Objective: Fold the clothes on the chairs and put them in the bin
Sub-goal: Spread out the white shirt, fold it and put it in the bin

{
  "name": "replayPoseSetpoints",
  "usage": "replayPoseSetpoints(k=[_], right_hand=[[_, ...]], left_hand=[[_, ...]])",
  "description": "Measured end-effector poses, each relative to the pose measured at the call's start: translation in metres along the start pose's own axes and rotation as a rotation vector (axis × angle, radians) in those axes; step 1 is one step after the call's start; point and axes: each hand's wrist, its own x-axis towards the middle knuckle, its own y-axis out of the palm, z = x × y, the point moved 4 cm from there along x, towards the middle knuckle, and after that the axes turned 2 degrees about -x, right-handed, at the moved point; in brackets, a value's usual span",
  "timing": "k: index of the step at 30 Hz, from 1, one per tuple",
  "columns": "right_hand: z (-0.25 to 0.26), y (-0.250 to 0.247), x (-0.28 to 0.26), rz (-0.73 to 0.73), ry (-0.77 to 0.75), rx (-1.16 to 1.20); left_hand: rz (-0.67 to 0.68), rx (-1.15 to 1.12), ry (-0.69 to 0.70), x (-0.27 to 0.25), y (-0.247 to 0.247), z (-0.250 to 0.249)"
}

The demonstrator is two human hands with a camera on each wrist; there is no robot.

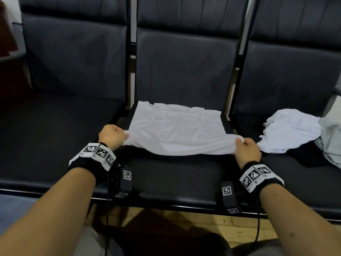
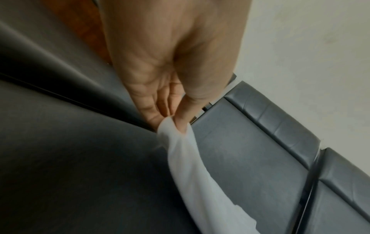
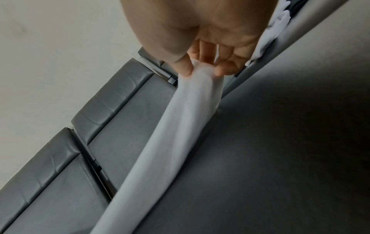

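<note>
The white garment (image 1: pixel 177 130), spread on the middle chair (image 1: pixel 184 71), looks light and limp, sagging between the left hand (image 1: pixel 111 134) and right hand (image 1: pixel 247 150), whose fingers pinch its near corners, the sensible hold.

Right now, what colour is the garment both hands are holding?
White; the garment shows best in the head view.

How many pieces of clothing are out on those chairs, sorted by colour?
White: 2, the white garment stretched between the left hand and right hand, and a crumpled white garment.
Light grey: 1, the grey garment at the right edge.
Total: 3
</note>
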Motion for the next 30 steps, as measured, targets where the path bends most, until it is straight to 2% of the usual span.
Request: replayPoseSetpoints(k=[3, 5, 7, 11, 15, 19, 21, 23, 26, 28, 30], right_hand=[[-0.003, -0.001, 0.003, -0.038, 0.022, 0.033], [-0.007, -0.002, 0.003, -0.047, 0.059, 0.037], [-0.011, -0.002, 0.006, -0.045, 0.099, -0.018], [-0.019, 0.004, 0.011, 0.089, 0.183, -0.179], [-0.020, 0.004, 0.011, 0.121, 0.222, -0.221], [-0.015, 0.002, 0.006, 0.078, 0.209, -0.261], [-0.005, -0.003, -0.003, 0.030, 0.160, -0.286], [0.006, -0.003, -0.006, 0.047, 0.044, -0.286], [0.022, 0.005, -0.014, 0.189, -0.138, -0.317], [0.020, 0.011, -0.017, 0.283, -0.133, -0.349], [0.017, 0.014, -0.021, 0.366, -0.074, -0.373]], left_hand=[[0.039, -0.117, 0.028, 0.005, -0.002, 0.001], [0.062, -0.108, 0.027, 0.009, -0.003, 0.005], [0.074, -0.005, 0.010, 0.012, -0.003, 0.009], [0.195, 0.285, -0.045, 0.000, -0.001, 0.012], [0.230, 0.438, -0.047, -0.004, -0.007, 0.004], [0.339, 0.639, -0.075, -0.009, -0.008, 0.000], [0.344, 0.723, -0.060, -0.015, -0.008, -0.001], [0.295, 0.714, 0.010, -0.016, -0.007, -0.004], [0.226, 0.530, 0.124, -0.014, -0.004, -0.010], [0.259, 0.397, 0.183, -0.016, 0.001, -0.013], [0.313, 0.411, 0.212, -0.019, 0.008, -0.010]])
